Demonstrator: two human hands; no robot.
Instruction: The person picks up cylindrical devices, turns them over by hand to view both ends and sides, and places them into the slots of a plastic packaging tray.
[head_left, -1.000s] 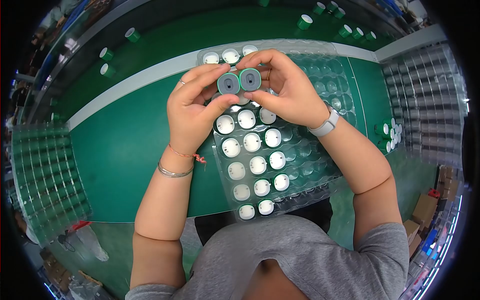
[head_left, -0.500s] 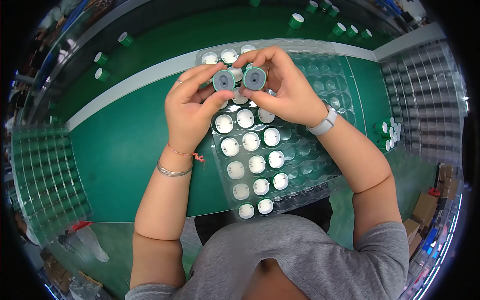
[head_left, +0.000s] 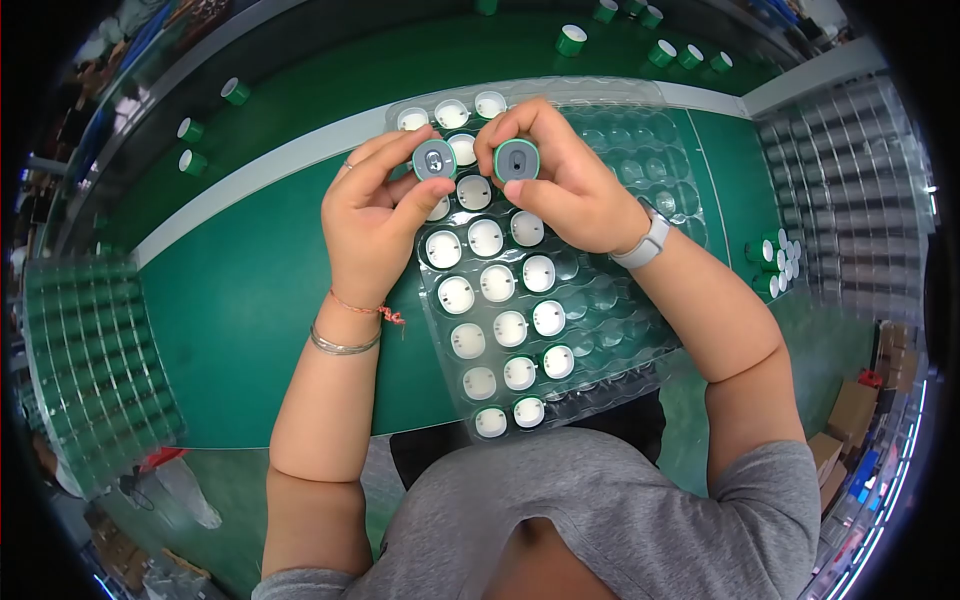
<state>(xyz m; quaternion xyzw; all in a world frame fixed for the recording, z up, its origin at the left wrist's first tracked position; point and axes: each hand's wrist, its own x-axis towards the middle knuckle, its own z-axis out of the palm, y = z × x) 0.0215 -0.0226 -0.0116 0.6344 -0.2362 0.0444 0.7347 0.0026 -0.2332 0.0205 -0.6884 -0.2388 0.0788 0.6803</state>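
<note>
My left hand (head_left: 375, 205) pinches a small green-rimmed cup-shaped part (head_left: 434, 160), its grey face with a central recess turned up toward me. In my right hand (head_left: 565, 185) is a second such green-rimmed part (head_left: 517, 160), also grey side up, with a dark slot in its middle. The two are held side by side with a gap between them. Below both hands lies a clear plastic tray (head_left: 610, 300). Rows of white-faced round parts (head_left: 497, 283) sit in its left pockets; my hands cover a few of them.
Beyond the pale ledge (head_left: 290, 150), several green and white parts (head_left: 571, 40) stand on a green belt. A cluster of similar parts (head_left: 775, 262) is at the right of the table. Gridded plastic trays lean at the left (head_left: 95, 360) and right (head_left: 850, 200).
My hands have moved slightly apart, each still holding its part. Both parts are turned a little differently. The parts on the belt have shifted to the left.
</note>
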